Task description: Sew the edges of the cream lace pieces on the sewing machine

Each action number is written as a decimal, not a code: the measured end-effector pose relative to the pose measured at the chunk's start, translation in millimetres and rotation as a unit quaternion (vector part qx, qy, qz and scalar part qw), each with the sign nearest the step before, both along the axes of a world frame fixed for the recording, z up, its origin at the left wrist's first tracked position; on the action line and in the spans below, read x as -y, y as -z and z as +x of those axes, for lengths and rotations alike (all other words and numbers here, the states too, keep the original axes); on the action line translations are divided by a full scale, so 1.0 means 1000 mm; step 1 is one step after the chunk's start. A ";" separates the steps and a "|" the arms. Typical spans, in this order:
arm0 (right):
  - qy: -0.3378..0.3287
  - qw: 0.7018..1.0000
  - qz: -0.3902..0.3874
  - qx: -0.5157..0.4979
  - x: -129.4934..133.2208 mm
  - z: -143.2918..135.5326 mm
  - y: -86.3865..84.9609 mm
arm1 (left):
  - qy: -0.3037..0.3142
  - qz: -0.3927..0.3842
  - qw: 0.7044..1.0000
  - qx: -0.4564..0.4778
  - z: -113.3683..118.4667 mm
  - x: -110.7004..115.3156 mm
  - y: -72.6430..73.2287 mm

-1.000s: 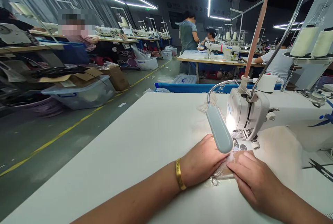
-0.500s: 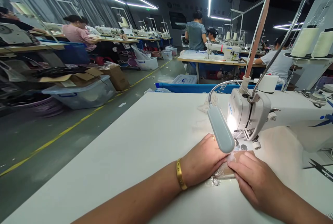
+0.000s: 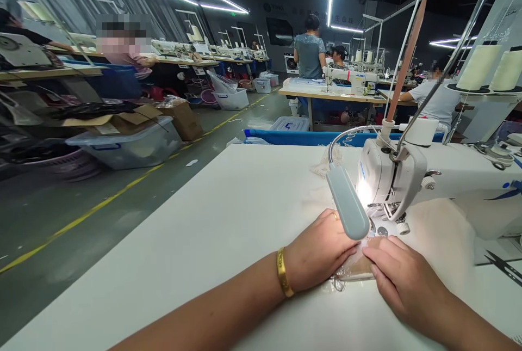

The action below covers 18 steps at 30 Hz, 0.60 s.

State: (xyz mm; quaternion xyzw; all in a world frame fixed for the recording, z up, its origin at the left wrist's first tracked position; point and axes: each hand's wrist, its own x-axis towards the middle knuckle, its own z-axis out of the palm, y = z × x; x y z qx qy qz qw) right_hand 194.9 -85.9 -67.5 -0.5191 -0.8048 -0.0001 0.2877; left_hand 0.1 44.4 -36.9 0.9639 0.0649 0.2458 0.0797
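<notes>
A small piece of sheer lace fabric [image 3: 346,270] with a flat brown piece [image 3: 364,265] lies just in front of the presser foot of a white sewing machine [image 3: 375,168]. My left hand [image 3: 316,257] is closed on its left side, and the lamp hides some of the fingertips. From the right, my right hand [image 3: 408,277] grips the piece with fingers pressed together on top. The grey lamp head [image 3: 348,204] hangs over the left fingers and lights the needle area. A small clear loop [image 3: 339,284] shows at the fabric's near edge.
Black scissors [image 3: 505,268] lie at the right of the white table [image 3: 183,242]. More lace [image 3: 326,167] rests behind the lamp. Thread cones [image 3: 479,67] stand at back right. Beyond are co-workers at other machines, and a plastic bin [image 3: 126,147] beside the aisle.
My right hand has shifted slightly to the right along the fabric, uncovering a little more of it. The left hand stays in place.
</notes>
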 end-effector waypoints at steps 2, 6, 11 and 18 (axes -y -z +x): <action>-0.003 1.000 -0.001 -0.001 0.000 0.000 0.000 | 0.000 0.006 1.000 0.006 0.001 0.000 -0.001; -0.007 1.000 -0.005 -0.002 0.000 0.000 -0.001 | -0.004 0.012 1.000 0.000 0.001 0.000 0.001; -0.020 1.000 0.004 0.003 0.001 0.000 -0.001 | 0.003 0.016 1.000 -0.001 0.000 -0.001 0.004; -0.024 1.000 0.004 0.000 0.002 0.004 0.001 | 0.007 0.020 1.000 0.006 0.001 0.000 0.004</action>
